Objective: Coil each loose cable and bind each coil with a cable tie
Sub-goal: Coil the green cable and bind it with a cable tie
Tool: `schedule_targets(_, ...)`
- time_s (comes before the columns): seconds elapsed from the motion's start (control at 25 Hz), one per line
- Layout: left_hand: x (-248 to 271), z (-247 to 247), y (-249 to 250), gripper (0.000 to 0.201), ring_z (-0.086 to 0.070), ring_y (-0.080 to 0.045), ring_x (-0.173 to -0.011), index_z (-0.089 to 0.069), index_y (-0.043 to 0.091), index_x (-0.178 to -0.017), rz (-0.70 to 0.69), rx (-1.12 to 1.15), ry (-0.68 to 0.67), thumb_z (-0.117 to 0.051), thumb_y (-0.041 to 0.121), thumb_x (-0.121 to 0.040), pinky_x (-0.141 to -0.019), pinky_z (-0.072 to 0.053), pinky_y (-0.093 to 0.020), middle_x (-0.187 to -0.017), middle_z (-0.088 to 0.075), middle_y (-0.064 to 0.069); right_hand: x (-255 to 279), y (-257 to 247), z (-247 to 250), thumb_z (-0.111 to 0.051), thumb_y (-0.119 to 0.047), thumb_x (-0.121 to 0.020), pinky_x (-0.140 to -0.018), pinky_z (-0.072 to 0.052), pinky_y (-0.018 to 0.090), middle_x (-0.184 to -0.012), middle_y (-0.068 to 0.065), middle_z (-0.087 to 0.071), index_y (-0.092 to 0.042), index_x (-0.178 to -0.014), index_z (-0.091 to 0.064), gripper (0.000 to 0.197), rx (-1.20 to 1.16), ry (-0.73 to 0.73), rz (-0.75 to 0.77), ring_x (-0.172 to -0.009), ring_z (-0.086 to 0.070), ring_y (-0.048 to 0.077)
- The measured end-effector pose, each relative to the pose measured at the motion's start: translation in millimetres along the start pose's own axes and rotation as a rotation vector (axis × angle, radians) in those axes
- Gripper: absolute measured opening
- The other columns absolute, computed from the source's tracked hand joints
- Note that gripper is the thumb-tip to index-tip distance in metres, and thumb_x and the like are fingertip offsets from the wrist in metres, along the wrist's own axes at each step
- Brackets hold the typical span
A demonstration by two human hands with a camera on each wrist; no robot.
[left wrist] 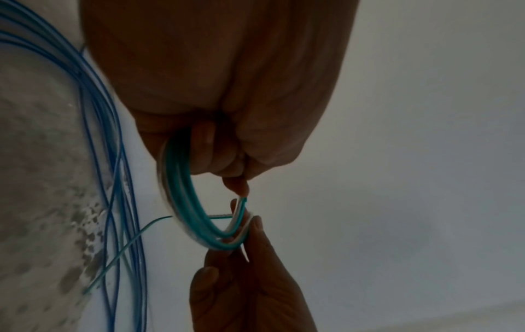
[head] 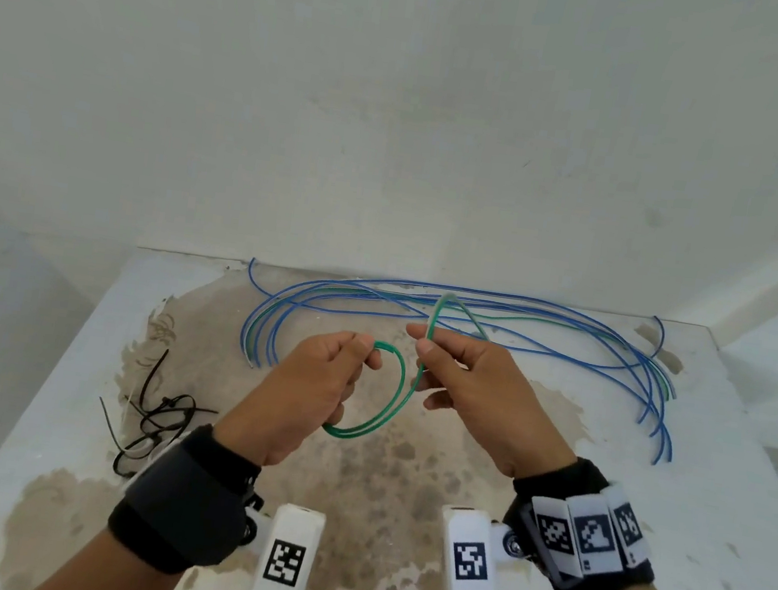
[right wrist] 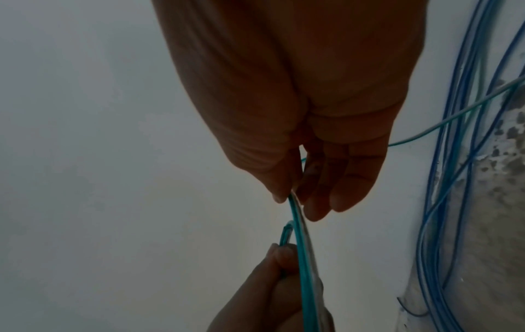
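A green cable hangs in two loops between my hands above the table. My left hand pinches the cable's end and the loops in curled fingers; the left wrist view shows the coil running under that hand. My right hand pinches the same cable between thumb and forefinger, and the strand drops from that pinch. From there the cable arcs up and back to the pile. Loose blue cables lie across the far side of the table. Black cable ties lie at the left.
The white table has a worn brown patch in its middle and ends at a white wall behind the blue cables. The cable ties sit close to the table's left edge. Another green cable lies among the blue ones.
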State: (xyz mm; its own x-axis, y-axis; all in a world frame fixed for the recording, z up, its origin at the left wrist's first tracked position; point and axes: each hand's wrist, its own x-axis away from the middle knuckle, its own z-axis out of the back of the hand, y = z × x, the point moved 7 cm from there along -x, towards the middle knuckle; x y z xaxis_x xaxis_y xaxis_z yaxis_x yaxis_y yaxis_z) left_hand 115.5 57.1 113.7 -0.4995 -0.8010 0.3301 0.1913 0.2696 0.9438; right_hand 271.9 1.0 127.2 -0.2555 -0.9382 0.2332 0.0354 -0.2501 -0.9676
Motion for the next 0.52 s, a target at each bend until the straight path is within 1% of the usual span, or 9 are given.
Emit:
schedule_targets(0.12,3.1,-2.7,3.9,0.032,-0.020,-0.007,-0.046,-0.058,0.010,-0.085,-0.021,-0.068,-0.037,-0.041,0.026,-0.107,-0.043,-0.020,-0.022,-0.057,-0.026,0.008,-1.7,-2.6,-1.8,-0.062,-0.023,-0.101,-0.065,-0.056,0.022,-0.088,-0.002,-0.067,-0.021,-0.125,-0.072,0.026,0.059,-0.014,0.028,-0.072,-0.068,0.006)
schedule_targets(0.24,3.8,-3.2,4.9,0.033,-0.020,-0.008,-0.047,-0.059,0.012,-0.084,-0.025,-0.116,-0.056,-0.042,0.029,-0.107,-0.045,-0.019,-0.025,-0.057,-0.028,0.008,-1.8,-3.4,-3.6,-0.061,-0.024,-0.101,-0.065,-0.055,0.020,-0.095,0.003,-0.072,-0.024,-0.125,-0.072,0.026,0.110,-0.026,0.046,-0.072,-0.068,0.004)
schedule_targets(0.32,3.8,-3.5,4.9,0.034,-0.022,-0.008,-0.047,-0.060,0.014,-0.082,-0.024,-0.160,-0.065,-0.042,0.030,-0.106,-0.046,-0.020,-0.026,-0.056,-0.030,0.010,0.1,-4.3,-6.6,-0.059,-0.026,-0.102,-0.066,-0.056,0.021,-0.099,0.002,-0.075,-0.027,-0.125,-0.071,0.026,0.156,-0.055,0.050,-0.075,-0.070,0.004)
schedule_targets(0.4,3.4,-4.7,3.9,0.036,-0.026,-0.007,-0.048,-0.061,0.018,-0.078,-0.017,-0.229,-0.069,-0.043,0.031,-0.106,-0.046,-0.025,-0.024,-0.054,-0.034,0.014,3.5,-5.1,-11.8,-0.054,-0.028,-0.104,-0.070,-0.058,0.024,-0.100,-0.002,-0.076,-0.028,-0.126,-0.070,0.027,0.184,-0.122,0.049,-0.080,-0.072,0.007)
schedule_targets(0.52,2.0,-7.2,1.4,0.037,-0.028,-0.006,-0.047,-0.059,0.018,-0.075,0.027,-0.254,-0.073,-0.043,0.031,-0.106,-0.047,-0.027,-0.024,-0.053,-0.037,0.015,10.1,-8.1,-18.5,-0.056,-0.027,-0.103,-0.072,-0.056,0.027,-0.099,-0.004,-0.076,-0.029,-0.117,-0.073,0.022,0.245,-0.226,0.086,-0.082,-0.074,0.013)
